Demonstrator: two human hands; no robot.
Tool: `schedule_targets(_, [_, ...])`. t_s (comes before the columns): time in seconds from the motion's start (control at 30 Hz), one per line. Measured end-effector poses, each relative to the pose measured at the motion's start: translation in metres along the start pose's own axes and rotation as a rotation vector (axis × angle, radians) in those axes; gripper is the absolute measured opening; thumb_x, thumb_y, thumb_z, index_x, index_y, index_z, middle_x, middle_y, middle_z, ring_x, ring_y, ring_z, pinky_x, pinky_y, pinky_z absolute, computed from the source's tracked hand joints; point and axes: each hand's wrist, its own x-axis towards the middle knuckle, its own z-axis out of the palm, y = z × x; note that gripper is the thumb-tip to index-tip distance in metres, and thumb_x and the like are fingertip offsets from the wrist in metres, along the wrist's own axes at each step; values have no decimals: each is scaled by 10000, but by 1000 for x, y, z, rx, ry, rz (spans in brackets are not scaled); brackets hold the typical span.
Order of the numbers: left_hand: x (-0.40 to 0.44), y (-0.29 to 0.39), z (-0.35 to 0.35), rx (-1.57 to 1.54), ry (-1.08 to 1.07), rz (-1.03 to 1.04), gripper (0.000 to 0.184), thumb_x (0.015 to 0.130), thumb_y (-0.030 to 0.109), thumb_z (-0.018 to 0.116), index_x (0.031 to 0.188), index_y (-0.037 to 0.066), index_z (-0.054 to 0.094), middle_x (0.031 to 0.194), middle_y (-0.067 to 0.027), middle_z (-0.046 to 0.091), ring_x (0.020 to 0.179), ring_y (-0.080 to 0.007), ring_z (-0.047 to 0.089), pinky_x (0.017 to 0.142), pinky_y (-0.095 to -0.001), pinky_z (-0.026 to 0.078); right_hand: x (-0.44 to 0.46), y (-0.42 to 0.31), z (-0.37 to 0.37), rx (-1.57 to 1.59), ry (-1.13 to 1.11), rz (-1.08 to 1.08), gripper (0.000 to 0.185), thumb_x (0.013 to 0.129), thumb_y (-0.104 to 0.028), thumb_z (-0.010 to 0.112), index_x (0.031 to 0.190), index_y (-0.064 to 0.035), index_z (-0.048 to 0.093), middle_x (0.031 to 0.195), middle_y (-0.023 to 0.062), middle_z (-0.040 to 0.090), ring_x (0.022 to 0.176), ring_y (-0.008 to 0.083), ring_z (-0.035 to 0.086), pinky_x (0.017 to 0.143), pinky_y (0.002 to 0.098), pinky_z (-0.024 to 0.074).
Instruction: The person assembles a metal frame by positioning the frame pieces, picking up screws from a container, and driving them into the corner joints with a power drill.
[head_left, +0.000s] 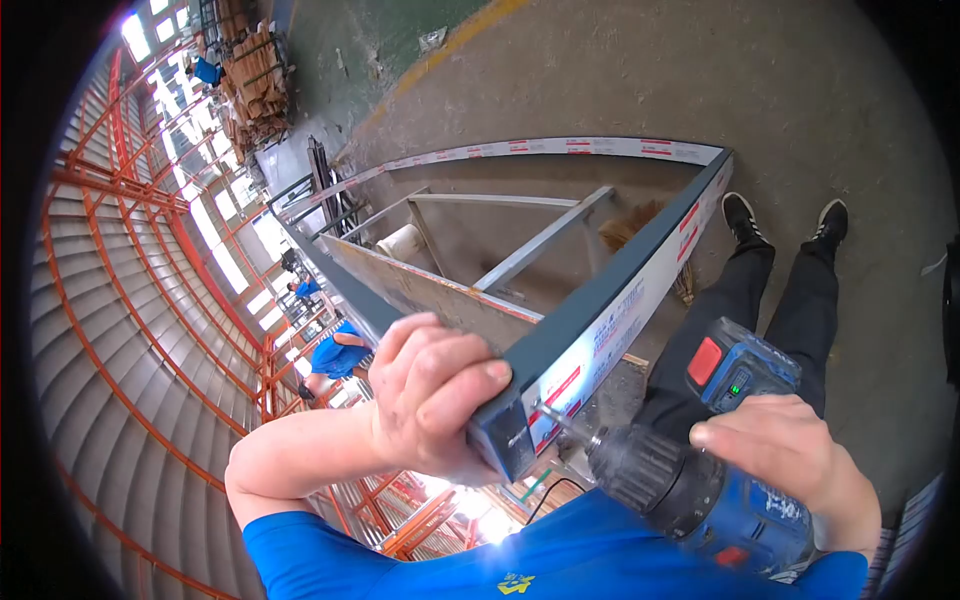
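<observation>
My left hand is closed around the near corner of a large dark grey metal frame, whose outer sides carry white film with red labels. In my right hand is a blue and black cordless drill, its battery pack with a lit green indicator pointing toward my legs. From the chuck, a thin bit reaches the labelled side of the frame just beside the corner, and its tip appears to touch the film. A bright light spot falls there. The drill's trigger is hidden by my hand.
Under the frame stands a metal support of welded bars, with a broom head and a white roll nearby. My feet are on the concrete floor at right. Co-workers in blue are at left. Stacked brown material stands farther off.
</observation>
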Motion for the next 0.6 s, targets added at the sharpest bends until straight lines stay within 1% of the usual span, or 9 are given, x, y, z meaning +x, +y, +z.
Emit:
schedule_targets(0.1, [5,-3,2,-47,34,29,602,710,303,837,1153,11,551,903,-128,627,683,-246,593,667,-400,482,0,-12,-3,-75,9,2,434,829,-89,716,1250,7,686,1026,172,739,791,292,735,689,344,570])
schedule_targets(0.2, [2,-11,-5,-91,-45,41,775,665,420,892,1204,2,525,990,-156,625,737,-261,612,729,-423,479,-19,-25,-13,-192,43,28,459,777,-85,736,1221,22,686,1022,200,739,815,326,747,703,368,584])
schedule_targets(0.23, [0,-14,-5,-132,-31,44,877,645,560,888,1212,1,520,1022,-167,620,758,-277,613,767,-443,472,-33,-30,-19,-224,61,57,477,758,-89,746,1217,22,686,1022,203,740,823,328,751,709,375,588])
schedule_targets(0.33, [2,-26,-10,-238,-28,51,801,786,672,739,1176,4,530,1019,-172,638,789,-328,629,786,-447,481,-59,-72,-40,-630,13,519,448,804,-61,747,1242,13,681,1015,158,745,890,294,756,784,335,581])
schedule_targets(0.37, [0,-31,-5,-286,22,40,709,836,621,709,1153,10,538,1014,-164,651,798,-323,638,789,-440,485,-75,-76,-41,-314,249,600,493,802,-34,759,1285,-1,668,1035,143,748,920,275,749,843,321,567])
schedule_targets(0.47, [-5,-23,7,-352,222,-49,419,879,366,712,1086,29,574,988,-127,686,820,-321,661,807,-439,507,-100,-102,-59,-518,277,590,552,787,21,744,1330,-18,653,1094,142,748,964,271,737,915,346,548])
schedule_targets(0.5, [-11,-24,13,-360,279,-65,375,862,296,731,1081,31,582,973,-119,685,823,-328,663,815,-444,513,-103,-111,-58,-346,380,698,552,794,37,731,1337,-18,650,1107,148,745,980,279,734,926,346,542])
schedule_targets(0.57, [-9,-20,14,-339,318,-148,233,836,148,729,1006,54,601,860,-96,660,803,-324,655,810,-440,519,-77,-142,-69,-555,235,671,569,791,49,725,1351,-16,641,1120,152,744,1000,269,731,933,341,539])
schedule_targets(0.6, [-12,-15,15,-326,329,-196,194,836,122,721,978,61,603,819,-91,648,794,-321,652,803,-438,519,-80,-143,-75,-341,355,759,586,784,73,710,1358,-22,634,1130,158,742,1027,244,726,940,329,534])
